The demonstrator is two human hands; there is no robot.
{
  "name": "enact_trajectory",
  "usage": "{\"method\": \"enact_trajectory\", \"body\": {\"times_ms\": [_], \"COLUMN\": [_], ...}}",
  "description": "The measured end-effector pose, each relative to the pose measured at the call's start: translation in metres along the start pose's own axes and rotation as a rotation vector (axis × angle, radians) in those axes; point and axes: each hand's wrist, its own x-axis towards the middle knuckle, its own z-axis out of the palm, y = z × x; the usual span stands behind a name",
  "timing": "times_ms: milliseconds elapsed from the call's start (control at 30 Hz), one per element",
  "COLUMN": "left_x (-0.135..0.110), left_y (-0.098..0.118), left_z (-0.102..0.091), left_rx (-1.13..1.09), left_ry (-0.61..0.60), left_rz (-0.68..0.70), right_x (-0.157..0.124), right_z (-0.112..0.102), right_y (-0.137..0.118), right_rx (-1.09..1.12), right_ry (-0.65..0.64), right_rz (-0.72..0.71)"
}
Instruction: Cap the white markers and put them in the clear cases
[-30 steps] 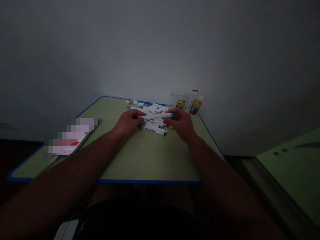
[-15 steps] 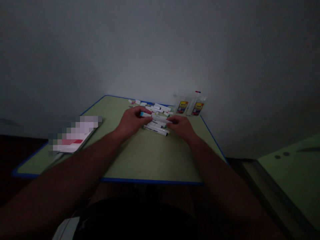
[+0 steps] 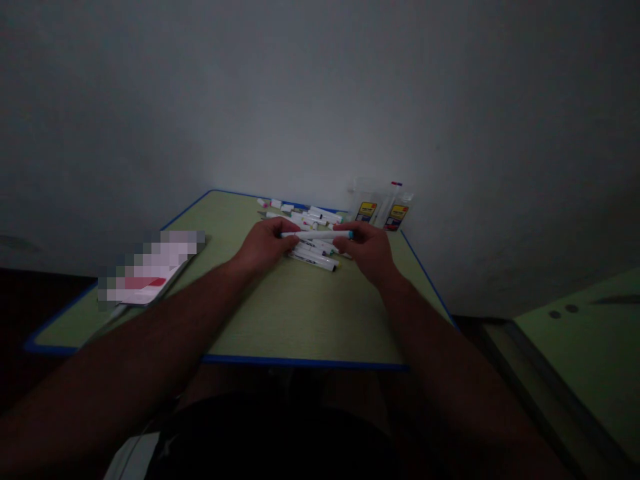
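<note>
Marker, white, one blue end: held roughly level above the counter, by other markers. My left hand: pinching its white end. My right hand: pinching near the blue end. My forearms: stretched forward, converging.

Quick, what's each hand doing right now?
Left hand: closed, holding one end of a white marker.
Right hand: closed, holding the marker's blue end.

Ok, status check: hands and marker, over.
Left hand and right hand both on one white marker, blue end at right fingers. Loose markers on table close by. No obstruction visible.
</note>
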Motion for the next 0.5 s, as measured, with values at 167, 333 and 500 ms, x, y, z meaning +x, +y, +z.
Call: {"method": "enact_trajectory", "body": {"times_ms": [167, 333, 500], "left_x": [-0.0004, -0.0003, -0.0037], "left_y": [-0.0008, 0.0002, 0.0079], "left_z": [0.0007, 0.0001, -0.0002], "left_rx": [-0.025, 0.017, 0.03], "left_ry": [-0.014, 0.008, 0.066], "left_rz": [-0.002, 0.028, 0.073], "right_x": [-0.0008, 0.0018, 0.0039], "right_z": [0.002, 0.0023, 0.0017], "right_y": [-0.0028, 0.0018, 0.0051], "right_rx": [0.013, 0.076, 0.073], "right_ry": [-0.008, 0.019, 0.071], "right_rz": [-0.017, 0.004, 0.084]}}
